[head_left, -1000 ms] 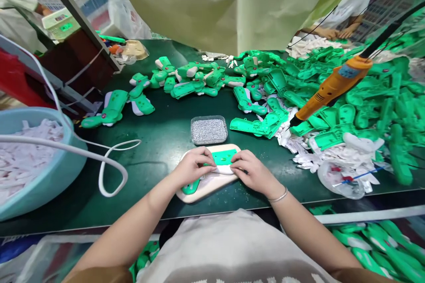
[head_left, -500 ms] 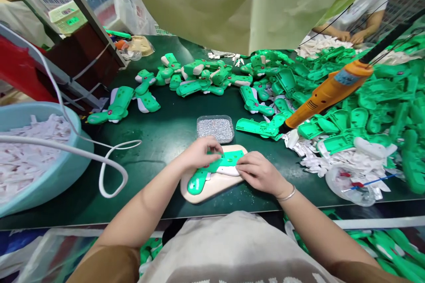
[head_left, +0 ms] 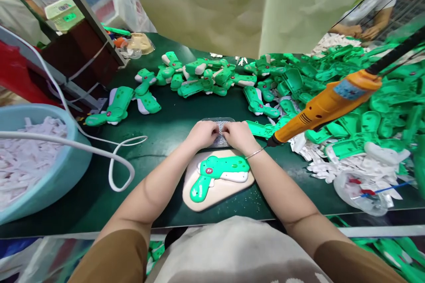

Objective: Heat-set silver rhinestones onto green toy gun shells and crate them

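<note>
Both of my hands are at the small clear tray (head_left: 222,140) of tiny silver screws. My left hand (head_left: 205,133) has its fingers curled down at the tray's left side. From the right, my right hand (head_left: 239,135) reaches in with bent fingers pressed together. Whatever the fingertips pinch is too small or hidden to make out. Below the hands, a green and white plastic toy shell (head_left: 222,170), shaped like a cartoon animal gun, lies flat on a pale shaped board (head_left: 199,205). Neither hand touches the shell.
An orange electric screwdriver (head_left: 327,104) hangs at the right, its tip near my right wrist. Green shells (head_left: 352,106) and white parts (head_left: 308,152) are heaped there. Assembled toys (head_left: 202,77) lie behind. At left stand a blue basin (head_left: 78,159) of white pieces and a looped white cable (head_left: 133,170).
Both hands have left the shell on the board and moved forward to the screw tray. The shell stays on the board. The whole view has shifted slightly.
</note>
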Motion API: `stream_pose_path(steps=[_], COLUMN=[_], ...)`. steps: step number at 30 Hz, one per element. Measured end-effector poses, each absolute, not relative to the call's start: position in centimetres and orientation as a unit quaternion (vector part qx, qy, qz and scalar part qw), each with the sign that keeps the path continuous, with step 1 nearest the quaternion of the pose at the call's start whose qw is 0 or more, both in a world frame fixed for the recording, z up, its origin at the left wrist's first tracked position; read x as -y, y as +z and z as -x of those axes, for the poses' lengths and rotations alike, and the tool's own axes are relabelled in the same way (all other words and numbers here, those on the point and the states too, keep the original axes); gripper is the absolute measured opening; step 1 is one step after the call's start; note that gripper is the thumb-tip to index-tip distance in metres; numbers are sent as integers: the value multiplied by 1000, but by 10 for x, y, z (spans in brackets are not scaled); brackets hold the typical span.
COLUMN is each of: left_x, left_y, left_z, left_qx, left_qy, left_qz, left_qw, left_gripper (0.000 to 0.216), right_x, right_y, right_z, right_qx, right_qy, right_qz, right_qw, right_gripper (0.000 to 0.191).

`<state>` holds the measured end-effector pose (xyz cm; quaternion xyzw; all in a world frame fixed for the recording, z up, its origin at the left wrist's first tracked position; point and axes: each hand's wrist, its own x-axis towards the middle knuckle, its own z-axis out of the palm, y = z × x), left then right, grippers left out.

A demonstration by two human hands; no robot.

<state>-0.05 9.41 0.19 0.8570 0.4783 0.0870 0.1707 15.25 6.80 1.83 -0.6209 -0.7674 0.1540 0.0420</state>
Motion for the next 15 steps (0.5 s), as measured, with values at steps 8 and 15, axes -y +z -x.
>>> stream_pose_path(steps=[8,15], left_x=[-94,-91], left_y=[-2,-4], left_z=[5,-1], left_qx=[-513,-546], left_qy=[187,383], left_qz=[-811,-663], left_qw=[210,341], left_gripper=[15,5], right_x=[-62,-44], right_y=[7,7], right_z=[-168,-161], right_qx=[764,736], right_qy=[162,245], right_qz=[601,565], right_qw=[167,283], right_gripper=[27,27])
